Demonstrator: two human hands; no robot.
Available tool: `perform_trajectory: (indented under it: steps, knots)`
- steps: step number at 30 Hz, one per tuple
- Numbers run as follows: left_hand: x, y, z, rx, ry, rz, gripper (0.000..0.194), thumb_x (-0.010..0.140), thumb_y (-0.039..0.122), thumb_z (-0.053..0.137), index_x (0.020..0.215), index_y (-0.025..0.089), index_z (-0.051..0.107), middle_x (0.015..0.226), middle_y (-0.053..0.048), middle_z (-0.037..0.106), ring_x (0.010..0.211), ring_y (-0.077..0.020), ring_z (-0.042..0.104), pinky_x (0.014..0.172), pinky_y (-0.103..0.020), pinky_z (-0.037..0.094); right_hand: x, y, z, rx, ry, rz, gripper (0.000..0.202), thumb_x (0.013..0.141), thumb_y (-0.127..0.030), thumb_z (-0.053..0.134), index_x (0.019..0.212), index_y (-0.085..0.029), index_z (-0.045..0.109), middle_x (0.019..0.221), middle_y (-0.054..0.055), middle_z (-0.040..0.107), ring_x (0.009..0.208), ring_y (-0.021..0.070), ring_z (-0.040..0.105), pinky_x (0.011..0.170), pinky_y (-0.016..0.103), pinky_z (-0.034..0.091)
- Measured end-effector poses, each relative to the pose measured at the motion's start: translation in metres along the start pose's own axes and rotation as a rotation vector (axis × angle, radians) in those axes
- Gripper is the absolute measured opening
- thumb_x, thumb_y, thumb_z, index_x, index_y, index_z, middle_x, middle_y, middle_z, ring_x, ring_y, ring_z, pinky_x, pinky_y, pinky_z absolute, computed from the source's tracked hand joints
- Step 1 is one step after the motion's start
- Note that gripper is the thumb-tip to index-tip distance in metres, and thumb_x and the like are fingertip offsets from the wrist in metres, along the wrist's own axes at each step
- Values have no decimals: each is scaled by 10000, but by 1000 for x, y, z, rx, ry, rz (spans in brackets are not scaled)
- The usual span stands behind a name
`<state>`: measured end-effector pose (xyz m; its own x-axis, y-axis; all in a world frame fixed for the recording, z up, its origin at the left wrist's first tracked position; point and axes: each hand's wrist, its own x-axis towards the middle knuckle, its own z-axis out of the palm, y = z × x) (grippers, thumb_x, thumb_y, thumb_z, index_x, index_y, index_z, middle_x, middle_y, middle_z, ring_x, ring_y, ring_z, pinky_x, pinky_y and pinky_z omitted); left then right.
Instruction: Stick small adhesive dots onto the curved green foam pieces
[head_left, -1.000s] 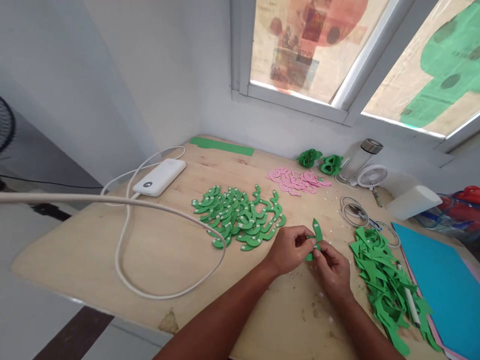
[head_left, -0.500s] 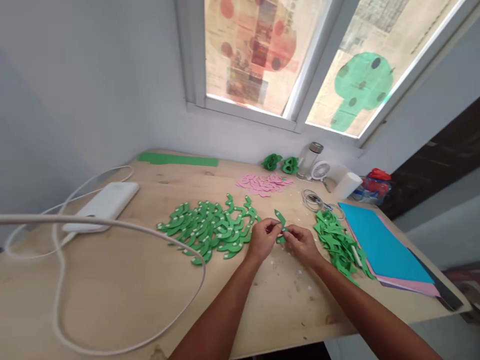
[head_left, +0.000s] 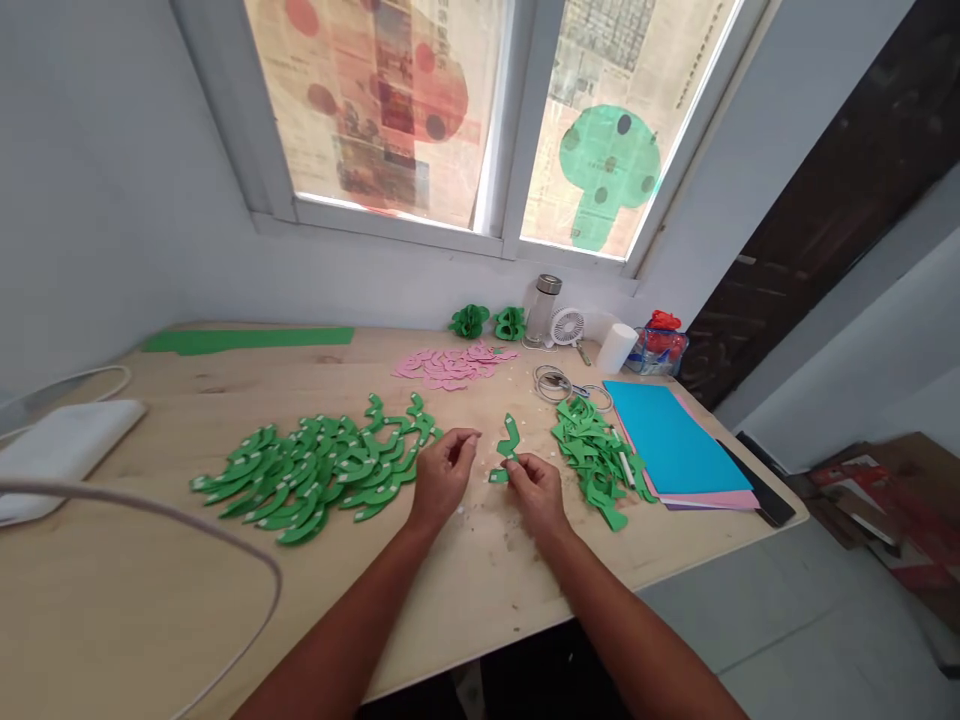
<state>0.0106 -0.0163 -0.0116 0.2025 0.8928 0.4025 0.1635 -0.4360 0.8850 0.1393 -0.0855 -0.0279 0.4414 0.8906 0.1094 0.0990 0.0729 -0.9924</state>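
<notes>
My right hand (head_left: 537,490) pinches a green curved cut-out (head_left: 509,434) by its lower part, just above the table. The cut-out looks like paper or foam and has small pale patches on it. To its left, my left hand (head_left: 441,478) is closed, with thumb and forefinger pressed together, apart from the cut-out. Whatever those fingertips hold, if anything, is too small to make out. Beside the left hand spreads a pile of green curved cut-outs (head_left: 300,470) with pale patches at their ends. A heap of green scraps (head_left: 589,445) lies to the right of my right hand.
Pink cut-outs (head_left: 450,367) lie further back, near two green folded shapes (head_left: 469,321). A bottle (head_left: 541,312), a small fan (head_left: 568,327) and a white roll (head_left: 616,348) stand by the wall. Blue sheets (head_left: 675,435) lie right; a cable (head_left: 187,525) crosses at left.
My hands have come apart. The left hand has let go of the green cut-out and moved left of it, while the right hand keeps hold. My view has turned to the right.
</notes>
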Motion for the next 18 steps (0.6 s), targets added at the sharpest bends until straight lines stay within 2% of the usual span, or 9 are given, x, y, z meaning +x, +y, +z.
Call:
perform_trajectory:
  steps: [3, 8, 12, 18]
  knots:
    - [-4, -7, 6, 234, 93, 143, 211, 815, 316, 482, 815, 180, 643, 731, -38, 656, 628, -164, 571, 609, -271, 439, 3, 4, -2, 26, 10, -10, 316, 713, -458, 567, 622, -157, 594, 518, -22, 485, 503, 109, 412, 461, 221, 314]
    - [-10, -13, 20, 487, 80, 363, 197, 832, 250, 448, 811, 180, 631, 711, -68, 645, 660, -196, 583, 674, -307, 447, 9, 8, -3, 35, 3, -44, 298, 722, -440, 550, 610, -164, 562, 499, -38, 451, 490, 103, 377, 465, 224, 310]
    - [-14, -9, 27, 626, 84, 377, 221, 851, 253, 419, 823, 184, 627, 741, -89, 648, 738, -225, 588, 719, -334, 432, 10, 8, -4, 43, 19, -64, 279, 723, -419, 549, 596, -170, 555, 503, -40, 456, 511, 109, 389, 493, 225, 326]
    - [-16, -4, 29, 689, 99, 369, 228, 854, 243, 393, 820, 183, 611, 788, -96, 654, 776, -227, 590, 741, -340, 429, 12, 9, -7, 108, 30, -35, 263, 705, -394, 563, 569, -170, 560, 464, -50, 448, 477, 104, 376, 477, 228, 308]
